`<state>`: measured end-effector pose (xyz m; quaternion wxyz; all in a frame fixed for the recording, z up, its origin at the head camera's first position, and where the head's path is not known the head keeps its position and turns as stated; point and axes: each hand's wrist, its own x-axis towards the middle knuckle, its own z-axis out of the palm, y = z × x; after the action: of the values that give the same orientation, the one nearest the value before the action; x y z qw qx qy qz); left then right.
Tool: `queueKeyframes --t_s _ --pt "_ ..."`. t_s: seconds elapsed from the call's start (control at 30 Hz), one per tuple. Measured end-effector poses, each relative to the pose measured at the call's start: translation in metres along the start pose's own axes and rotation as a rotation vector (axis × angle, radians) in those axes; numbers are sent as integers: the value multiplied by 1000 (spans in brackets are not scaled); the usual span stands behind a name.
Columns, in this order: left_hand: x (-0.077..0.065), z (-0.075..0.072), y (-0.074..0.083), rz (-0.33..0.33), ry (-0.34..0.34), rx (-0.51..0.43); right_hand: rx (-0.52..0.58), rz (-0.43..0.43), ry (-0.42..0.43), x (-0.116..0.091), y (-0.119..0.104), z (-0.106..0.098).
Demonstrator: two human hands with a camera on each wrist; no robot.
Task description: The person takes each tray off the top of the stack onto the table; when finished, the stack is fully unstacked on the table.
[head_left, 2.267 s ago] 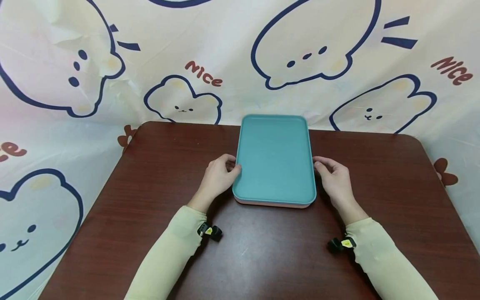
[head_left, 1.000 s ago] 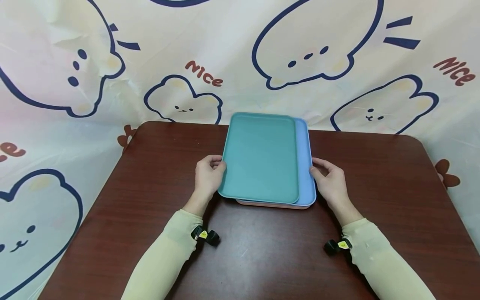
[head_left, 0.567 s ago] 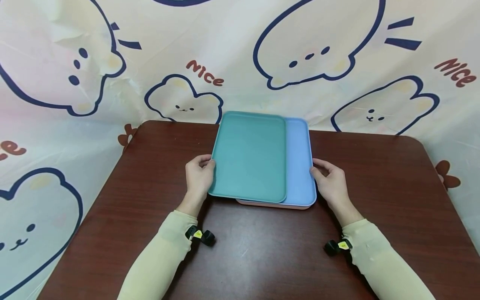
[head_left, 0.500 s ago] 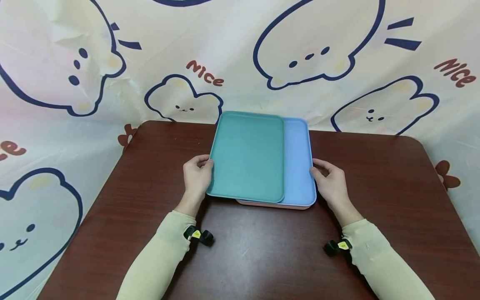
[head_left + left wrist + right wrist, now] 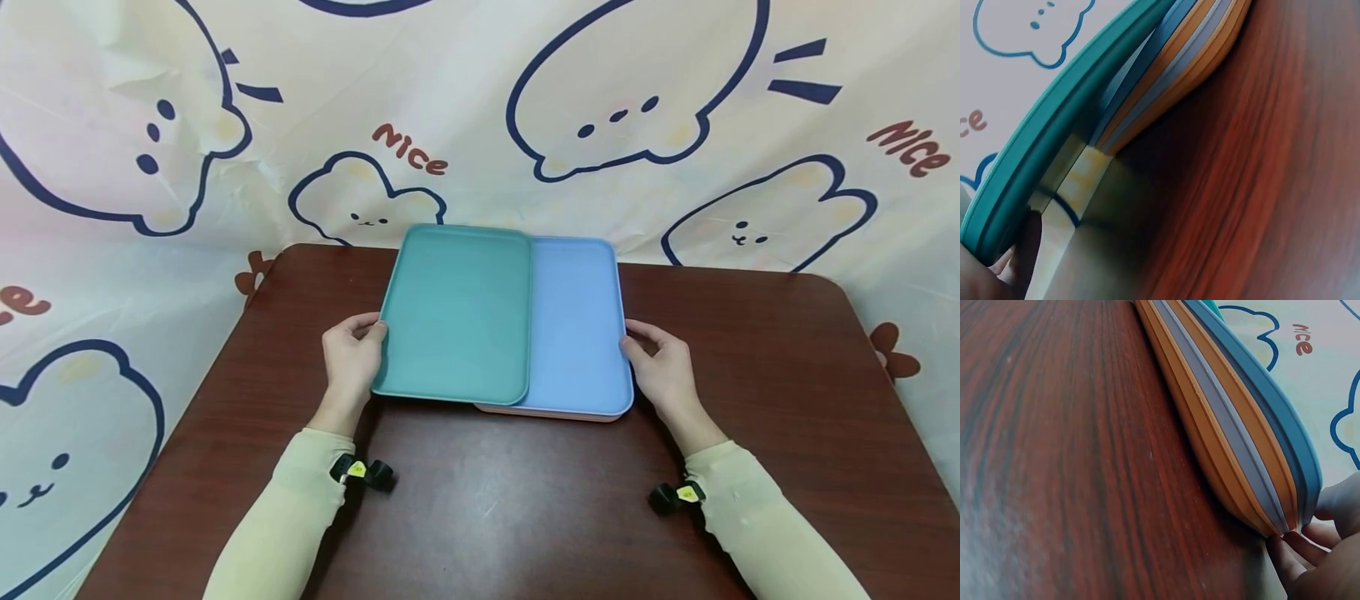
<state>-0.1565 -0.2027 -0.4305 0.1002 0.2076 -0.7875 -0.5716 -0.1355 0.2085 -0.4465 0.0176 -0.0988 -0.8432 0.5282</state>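
Note:
My left hand (image 5: 351,354) pinches the left rim of a teal rectangular tray (image 5: 453,317), its thumb on top. In the left wrist view, that tray (image 5: 1054,122) is tilted, its left side raised off the stack. Beneath its right part lies a blue tray (image 5: 576,325), topping a stack. My right hand (image 5: 663,367) holds the stack's right edge. In the right wrist view, its thumb meets the blue rim and its fingers touch the sides of the lower trays. Below the blue tray come an orange tray (image 5: 1244,412), a lavender tray (image 5: 1225,428) and another orange one (image 5: 1200,434).
The dark brown wooden table (image 5: 480,500) stretches to both sides and in front of the stack. Behind it hangs a pale cloth (image 5: 480,108) printed with cartoon bears. Each wrist wears a small black camera on a strap.
My left hand has drawn the teal tray leftward off the stack, uncovering about half or more of the blue tray. My right hand has moved in against the stack's edge and stays there.

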Motion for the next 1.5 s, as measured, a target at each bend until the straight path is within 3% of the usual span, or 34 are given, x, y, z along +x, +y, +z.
queueKeyframes --t_s 0.37,0.67,1.3,1.5 --pt "13 -29 -2 -22 16 8 4 -5 -1 -1 0 -3" --pt "25 -58 -5 -96 33 67 -9 8 10 -1 1 -3" --pt "62 -111 -35 -184 77 191 2 6 -8 -1 0 0" --pt "71 -123 -42 -209 79 189 -7 -2 -4 -1 0 0"
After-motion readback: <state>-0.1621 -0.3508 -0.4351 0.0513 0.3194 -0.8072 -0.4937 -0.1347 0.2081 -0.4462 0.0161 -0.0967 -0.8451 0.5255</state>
